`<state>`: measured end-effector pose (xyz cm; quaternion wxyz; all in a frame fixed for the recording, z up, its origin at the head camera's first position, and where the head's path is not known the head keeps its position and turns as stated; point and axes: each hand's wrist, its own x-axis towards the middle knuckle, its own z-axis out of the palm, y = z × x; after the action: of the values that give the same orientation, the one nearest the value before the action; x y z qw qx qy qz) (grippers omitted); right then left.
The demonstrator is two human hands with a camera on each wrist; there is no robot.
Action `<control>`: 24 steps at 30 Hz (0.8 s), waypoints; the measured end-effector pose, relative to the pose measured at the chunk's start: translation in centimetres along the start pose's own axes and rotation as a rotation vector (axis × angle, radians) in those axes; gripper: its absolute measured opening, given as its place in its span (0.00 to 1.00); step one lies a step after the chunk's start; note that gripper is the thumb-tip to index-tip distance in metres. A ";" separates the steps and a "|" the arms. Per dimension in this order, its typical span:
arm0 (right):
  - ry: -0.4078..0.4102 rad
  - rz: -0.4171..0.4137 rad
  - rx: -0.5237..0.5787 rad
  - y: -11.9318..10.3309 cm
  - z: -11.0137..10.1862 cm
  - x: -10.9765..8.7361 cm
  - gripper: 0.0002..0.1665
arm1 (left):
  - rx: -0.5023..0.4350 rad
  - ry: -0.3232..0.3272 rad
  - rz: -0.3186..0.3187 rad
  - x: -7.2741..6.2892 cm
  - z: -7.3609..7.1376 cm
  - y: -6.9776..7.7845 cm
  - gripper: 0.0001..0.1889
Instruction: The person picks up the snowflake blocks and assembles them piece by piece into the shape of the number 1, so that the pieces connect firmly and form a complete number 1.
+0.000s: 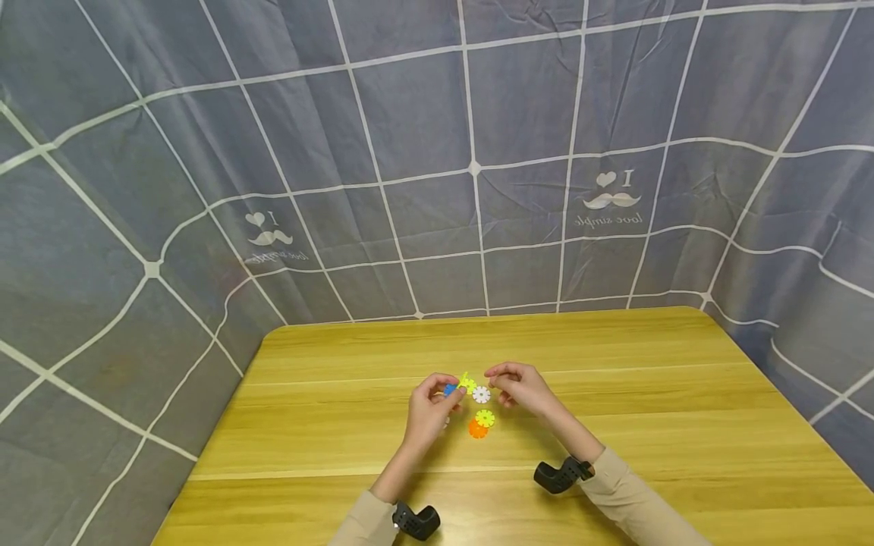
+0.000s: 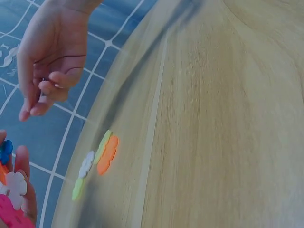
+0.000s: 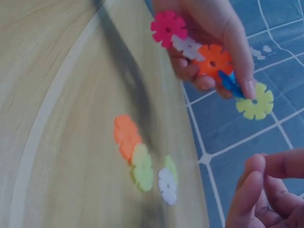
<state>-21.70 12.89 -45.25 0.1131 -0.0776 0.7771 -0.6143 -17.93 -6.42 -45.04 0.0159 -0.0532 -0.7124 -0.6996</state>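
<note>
My left hand [image 1: 426, 415] pinches a chain of notched plastic snowflake discs between thumb and fingers. In the right wrist view the chain runs from a pink disc [image 3: 167, 29] through a white disc [image 3: 186, 46], an orange disc [image 3: 214, 61] and a blue disc [image 3: 230, 84] to a yellow disc [image 3: 256, 102] beyond the thumb tip. Just right of it is my right hand [image 1: 526, 390], raised above the table with fingers loosely bent and thumb near the fingertips; no disc shows in it.
On the wooden table [image 1: 328, 440] lie a loose white disc [image 1: 481, 394] beside a yellow-green disc [image 1: 470, 387], and nearer me a yellow disc [image 1: 485, 418] overlapping an orange disc [image 1: 477, 431]. A grey curtain [image 1: 423, 220] with white lines hangs behind the far edge.
</note>
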 end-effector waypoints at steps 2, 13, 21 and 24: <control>-0.003 -0.004 -0.039 0.4 0.1 0.2 0.17 | 0.007 0.011 0.001 0.0 -0.1 0.1 0.11; -0.020 0.002 -0.153 1.7 0.4 0.7 0.17 | 0.014 0.057 -0.010 1.1 -1.2 -2.3 0.13; 0.006 -0.012 -0.265 2.5 0.3 1.8 0.17 | 0.039 0.071 0.002 1.2 -1.6 -2.9 0.12; 0.020 0.019 -0.306 2.7 0.5 2.2 0.17 | 0.037 0.067 -0.002 1.2 -1.6 -2.8 0.12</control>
<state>-23.69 12.51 -48.17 0.0978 -0.0804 0.8635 -0.4882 -19.44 -8.02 -47.72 0.0401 -0.0287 -0.7243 -0.6877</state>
